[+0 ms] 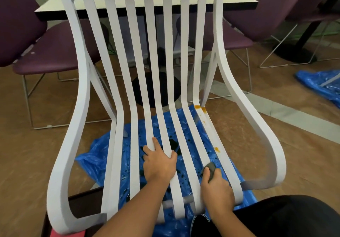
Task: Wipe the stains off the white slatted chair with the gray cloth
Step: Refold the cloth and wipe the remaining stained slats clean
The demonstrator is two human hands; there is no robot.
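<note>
The white slatted chair (117,93) fills the view, its seat slats running toward me. Orange-brown stains mark the rightmost slat: two blobs at the seat's back bend (200,108) and one spot lower down (217,149). My right hand (217,190) grips the gray cloth (210,169), bunched small, and presses it on that rightmost slat just below the lower spot. My left hand (159,161) lies on the middle slats, fingers spread and curling over a slat's edge.
A blue plastic sheet (103,159) with dark wet patches lies on the floor under the chair. A white table (103,3) stands right behind the backrest, with purple chairs (46,52) on both sides. More blue plastic (320,84) lies at the right.
</note>
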